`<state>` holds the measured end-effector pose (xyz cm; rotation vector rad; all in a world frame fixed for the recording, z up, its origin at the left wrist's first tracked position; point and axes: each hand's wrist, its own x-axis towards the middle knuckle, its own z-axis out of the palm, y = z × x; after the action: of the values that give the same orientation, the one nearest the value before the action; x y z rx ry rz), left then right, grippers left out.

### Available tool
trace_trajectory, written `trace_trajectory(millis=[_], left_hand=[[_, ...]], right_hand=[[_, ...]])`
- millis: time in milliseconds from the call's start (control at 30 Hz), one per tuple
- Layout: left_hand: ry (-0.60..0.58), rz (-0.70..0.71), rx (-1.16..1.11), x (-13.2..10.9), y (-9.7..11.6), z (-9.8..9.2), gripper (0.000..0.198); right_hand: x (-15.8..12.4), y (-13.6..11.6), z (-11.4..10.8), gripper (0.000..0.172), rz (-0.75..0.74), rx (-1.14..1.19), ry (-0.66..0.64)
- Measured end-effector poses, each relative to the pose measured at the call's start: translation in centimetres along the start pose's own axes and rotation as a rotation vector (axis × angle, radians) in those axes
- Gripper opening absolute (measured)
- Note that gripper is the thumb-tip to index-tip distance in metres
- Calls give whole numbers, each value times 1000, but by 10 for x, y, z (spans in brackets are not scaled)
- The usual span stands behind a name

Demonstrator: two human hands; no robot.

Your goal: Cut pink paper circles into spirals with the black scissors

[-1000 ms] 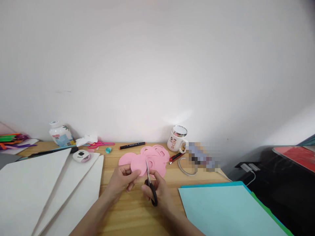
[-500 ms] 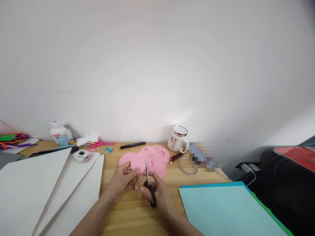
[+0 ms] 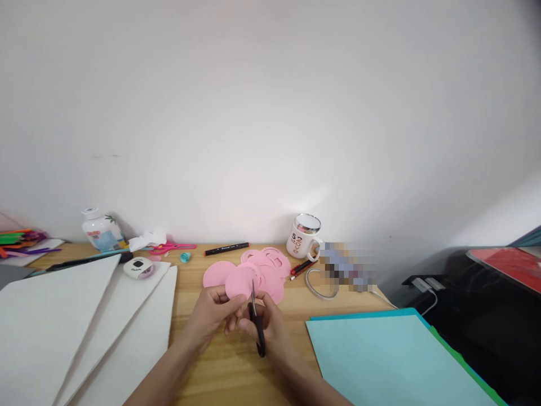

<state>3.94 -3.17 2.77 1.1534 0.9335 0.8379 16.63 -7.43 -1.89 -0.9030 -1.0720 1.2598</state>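
paper disc (image 3: 239,281), pink, is being held over the worktop (image 3: 224,372); my left hand (image 3: 213,313) is pinching its near edge, thumb on top, while my right hand (image 3: 270,327) is gripping black-handled scissors (image 3: 259,338), blades pointing away at its right side. it is looking light, bendable and easy to crease, so i am judging the rim the best hold. my fingers are hiding its underside, pink cut-outs (image 3: 274,283) are overlapping behind it, and the angle is not showing whether the blades are biting in. a pixelated patch (image 3: 349,268) is masking whatever is lying beside the mug (image 3: 298,241).

Matt pink paper (image 3: 239,281); shiny metal scissor blades (image 3: 253,290).
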Motion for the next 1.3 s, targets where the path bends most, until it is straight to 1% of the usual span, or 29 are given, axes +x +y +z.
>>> trace_trajectory(millis=[200,467,700,933,1067,1300], left_hand=[[-15,-7,50,-1,3,0,30],[-11,-8,43,0,2,0,30],[-16,6,45,0,1,-2,29],[-1,24,55,0,3,-2,30],[1,5,76,-1,5,-2,31],[7,24,47,0,2,-4,30]], right_hand=[[0,0,-1,46,24,-16,2],[-1,-6,2,49,44,7,9],[-2,-7,1,50,61,26,-16],[-1,-7,1,48,65,-9,-11],[-2,-7,0,45,67,-42,-6],[-2,-9,1,43,83,-106,15]])
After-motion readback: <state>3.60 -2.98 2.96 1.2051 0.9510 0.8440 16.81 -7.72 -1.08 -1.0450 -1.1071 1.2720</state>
